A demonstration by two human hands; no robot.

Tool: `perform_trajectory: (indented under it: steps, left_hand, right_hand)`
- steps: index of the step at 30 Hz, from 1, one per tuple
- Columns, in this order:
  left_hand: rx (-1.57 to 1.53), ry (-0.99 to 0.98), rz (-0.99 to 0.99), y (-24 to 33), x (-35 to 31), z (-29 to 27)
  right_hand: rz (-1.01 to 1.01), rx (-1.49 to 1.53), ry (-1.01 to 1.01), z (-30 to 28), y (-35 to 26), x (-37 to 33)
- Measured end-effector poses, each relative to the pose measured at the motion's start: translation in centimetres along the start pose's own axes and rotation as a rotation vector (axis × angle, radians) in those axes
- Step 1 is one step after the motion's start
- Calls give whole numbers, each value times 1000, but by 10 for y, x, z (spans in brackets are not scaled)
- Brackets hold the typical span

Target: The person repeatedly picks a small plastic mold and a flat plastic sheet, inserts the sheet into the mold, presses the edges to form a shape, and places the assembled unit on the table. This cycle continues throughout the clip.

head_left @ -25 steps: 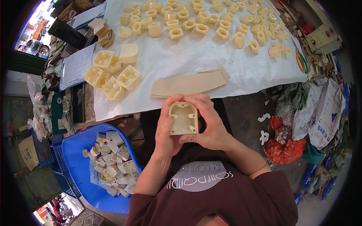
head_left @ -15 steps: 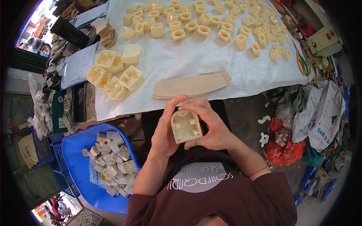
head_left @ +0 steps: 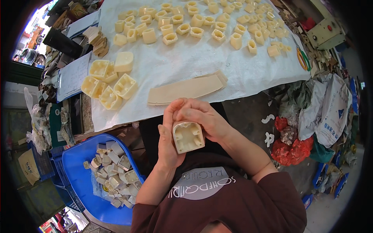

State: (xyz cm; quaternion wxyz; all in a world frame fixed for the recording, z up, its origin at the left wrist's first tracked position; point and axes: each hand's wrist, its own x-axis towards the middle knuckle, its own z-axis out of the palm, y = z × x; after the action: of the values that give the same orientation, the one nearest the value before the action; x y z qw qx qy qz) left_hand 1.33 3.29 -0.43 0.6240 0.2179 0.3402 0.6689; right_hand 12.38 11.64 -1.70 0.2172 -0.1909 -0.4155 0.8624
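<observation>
Close in front of my chest I hold a cream hollow block point(head_left: 190, 146), rounded at its far end, its open side facing up with small posts along the inner walls. My left hand point(head_left: 168, 145) is closed along its left side, thumb raised. My right hand point(head_left: 208, 119) curls over its far and right sides, the fingertips meeting those of the left. The fingers hide the block's far edge. Just beyond my hands, strips of beige sheet point(head_left: 186, 91) lie on the white-covered table point(head_left: 155, 64). Several similar yellowish hollow blocks point(head_left: 126, 86) cluster at the table's left.
Many smaller yellowish hollow pieces point(head_left: 197, 32) spread over the far table. At lower left stands a blue tub point(head_left: 77, 186) of off-white pieces point(head_left: 112, 176). Scissors point(head_left: 303, 58) lie at the table's right edge. Red bags point(head_left: 289, 151) and white sacks point(head_left: 330, 105) sit at right.
My right hand has shifted from gripping the block's right side, thumb at its near edge, to curling over the far end. My left thumb now stands clear. The view has moved slightly.
</observation>
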Motion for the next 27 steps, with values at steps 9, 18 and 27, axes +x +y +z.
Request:
perform_trajectory:
  steps: [9, 18, 27]
  left_hand:
    - [147, 211, 19, 6, 6, 9]
    - [-267, 242, 2, 5, 1, 9]
    - [442, 157, 264, 1, -3, 6]
  right_hand:
    - [-525, -675, 79, 5, 18, -9]
    - [-434, -304, -4, 12, 32, -17]
    - [-365, -187, 76, 9, 21, -9]
